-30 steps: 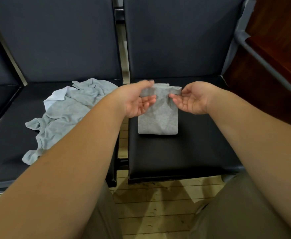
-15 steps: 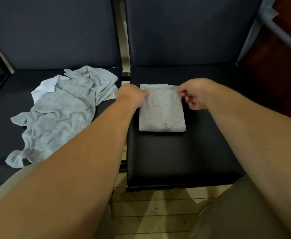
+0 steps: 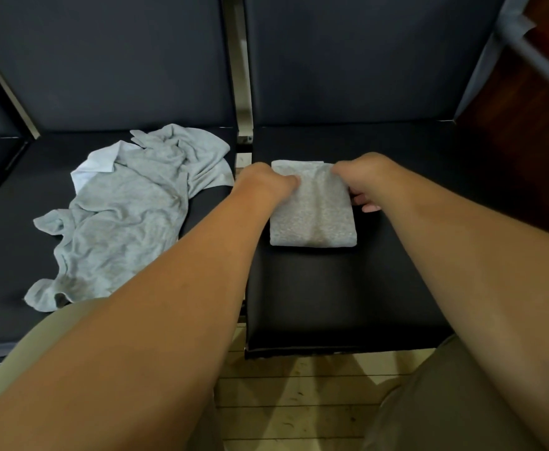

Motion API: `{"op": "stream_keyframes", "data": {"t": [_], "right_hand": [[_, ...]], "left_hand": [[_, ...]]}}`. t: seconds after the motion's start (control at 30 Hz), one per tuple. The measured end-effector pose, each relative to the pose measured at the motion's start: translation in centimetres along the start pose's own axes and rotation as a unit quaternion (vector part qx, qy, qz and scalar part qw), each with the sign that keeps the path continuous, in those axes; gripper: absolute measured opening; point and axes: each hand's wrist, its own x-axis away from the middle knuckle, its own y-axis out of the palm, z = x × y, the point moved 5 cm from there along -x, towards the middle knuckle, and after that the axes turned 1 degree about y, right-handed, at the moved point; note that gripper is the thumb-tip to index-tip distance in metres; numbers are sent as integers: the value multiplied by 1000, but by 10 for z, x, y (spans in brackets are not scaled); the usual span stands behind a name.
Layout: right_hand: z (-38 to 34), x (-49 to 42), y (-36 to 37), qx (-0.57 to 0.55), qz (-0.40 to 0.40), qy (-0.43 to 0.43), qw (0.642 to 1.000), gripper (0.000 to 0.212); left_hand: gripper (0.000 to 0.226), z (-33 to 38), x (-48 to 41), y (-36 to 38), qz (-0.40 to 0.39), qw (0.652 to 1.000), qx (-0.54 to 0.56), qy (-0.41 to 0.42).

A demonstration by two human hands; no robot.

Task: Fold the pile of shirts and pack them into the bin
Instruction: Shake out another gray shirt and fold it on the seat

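Holding the far edge of a folded grey shirt on a black seat, left grip and right grip curl round it; crumpled shirts lie to its left

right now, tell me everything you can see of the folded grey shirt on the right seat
The folded shirt is a compact, roughly rectangular bundle of heathered light-grey knit, lying flat on the black padded seat, a soft crease down its middle. The left hand grips its far left corner; the right hand holds its far right edge, fingertips tucked underneath.
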Motion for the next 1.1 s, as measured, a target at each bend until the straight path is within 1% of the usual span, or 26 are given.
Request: {"op": "stream_keyframes", "data": {"t": [0.03, 0.07, 0.1, 0.17, 0.27, 0.3, 0.37, 0.43, 0.53, 0.63, 0.73, 0.87, 1.1], "right_hand": [[0, 6, 2, 5, -12, -7, 1000, 27], [1, 10, 6, 1, -28, -8, 1000, 27], [3, 15, 10, -16, -44, -4, 999, 28], [10, 23, 18, -79, -76, 12, 994, 34], [16, 32, 18, -186, -95, 4, 978, 33], [17, 36, 15, -215, -96, -12, 972, 31], [18, 45, 6, -259, -91, -55, 960, 30], [19, 56, -9, -289, -76, -99, 949, 28], [26, 80, -32, -310, -38, -150, 938, 28], [44, 100, -47, -275, 20, -163, 947, 38], [62, 120, -61, -228, 76, -173, 955, 40], [80, 148, -82, -181, 129, -194, 955, 38], [118, 191, -133, -175, 220, -197, 939, 46]], "left_hand": [[61, 3, 4, 1, -24, 1000, -14, 1], [65, 5, 9, 3, -46, 999, -26, 0], [62, 6, 12, 4, -64, 998, -24, -7], [51, 2, 13, 9, -89, 994, 57, -36], [44, -1, 19, 11, -99, 967, 226, -60], [44, 1, 22, 10, -103, 955, 271, -56], [37, 8, 31, 6, -117, 931, 345, -32], [33, 17, 42, 3, -117, 918, 378, 7], [43, 28, 62, -1, -72, 926, 365, 61], [35, 39, 91, 1, -54, 934, 343, 87], [35, 50, 119, 4, -42, 943, 317, 93], [38, 64, 154, 7, -48, 944, 318, 75], [36, 112, 211, 8, -62, 951, 278, 117]]}}
